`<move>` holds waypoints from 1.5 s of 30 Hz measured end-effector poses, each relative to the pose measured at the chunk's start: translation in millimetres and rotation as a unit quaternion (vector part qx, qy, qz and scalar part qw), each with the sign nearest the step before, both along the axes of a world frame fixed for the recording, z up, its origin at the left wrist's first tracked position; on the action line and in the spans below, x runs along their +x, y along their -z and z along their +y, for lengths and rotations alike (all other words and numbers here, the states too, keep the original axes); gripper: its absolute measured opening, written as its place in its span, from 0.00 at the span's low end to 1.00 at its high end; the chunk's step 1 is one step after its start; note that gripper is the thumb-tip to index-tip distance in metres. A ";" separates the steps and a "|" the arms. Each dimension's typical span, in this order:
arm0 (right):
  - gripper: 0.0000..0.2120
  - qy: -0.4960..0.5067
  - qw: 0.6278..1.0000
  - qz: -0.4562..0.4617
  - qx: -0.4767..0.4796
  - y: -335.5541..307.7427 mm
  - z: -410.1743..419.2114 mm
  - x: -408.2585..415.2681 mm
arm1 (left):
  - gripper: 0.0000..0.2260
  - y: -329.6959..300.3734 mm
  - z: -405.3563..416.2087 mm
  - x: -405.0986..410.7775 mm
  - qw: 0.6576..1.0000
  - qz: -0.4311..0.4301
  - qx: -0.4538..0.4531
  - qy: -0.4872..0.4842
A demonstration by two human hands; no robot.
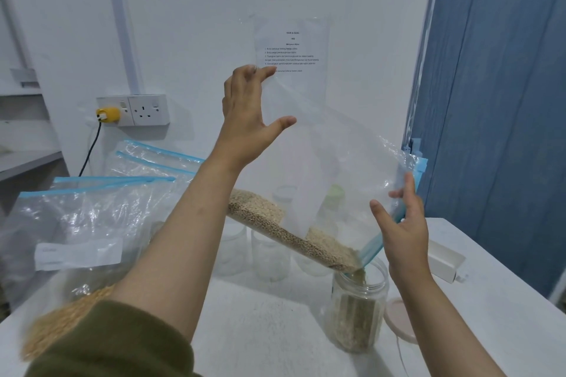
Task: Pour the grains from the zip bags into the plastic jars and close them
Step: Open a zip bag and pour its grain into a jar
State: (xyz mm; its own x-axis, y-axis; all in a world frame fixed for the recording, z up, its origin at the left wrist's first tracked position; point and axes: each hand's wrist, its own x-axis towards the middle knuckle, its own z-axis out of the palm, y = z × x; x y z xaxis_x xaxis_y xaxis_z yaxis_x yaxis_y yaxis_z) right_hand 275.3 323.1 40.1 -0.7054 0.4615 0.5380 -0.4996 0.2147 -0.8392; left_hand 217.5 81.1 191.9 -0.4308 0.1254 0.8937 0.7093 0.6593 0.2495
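Observation:
A clear zip bag [330, 162] with a blue zip strip is tilted down to the right, pale grains lying along its lower edge. Grains stream from its lower corner into an open plastic jar [356, 312], which is mostly full. My left hand [248, 113] pinches the bag's raised bottom corner high up. My right hand [404, 223] holds the bag by its blue zip edge just above the jar. The jar's pinkish lid [399, 323] lies on the table right of the jar.
Several empty clear jars [269, 254] stand behind the bag. More zip bags [92, 223] lie at the left, one holding yellowish grain [61, 321]. A white box [444, 260] sits at the right on the white table [260, 330]. A wall socket [134, 110] is behind.

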 end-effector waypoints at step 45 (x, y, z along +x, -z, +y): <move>0.35 0.016 1.000 -0.001 0.002 1.5 1.4 0.1 | 0.31 -2.1 4.0 0.4 1.000 0.002 0.000 0.006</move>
State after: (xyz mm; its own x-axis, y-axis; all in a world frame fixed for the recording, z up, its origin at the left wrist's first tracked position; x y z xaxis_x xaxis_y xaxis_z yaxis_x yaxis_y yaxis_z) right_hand 275.3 324.4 38.6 -0.6921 0.4814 0.5378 -0.4906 0.2328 -0.8397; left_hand 218.0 85.2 194.0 -0.4250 0.1295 0.8959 0.7178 0.6512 0.2463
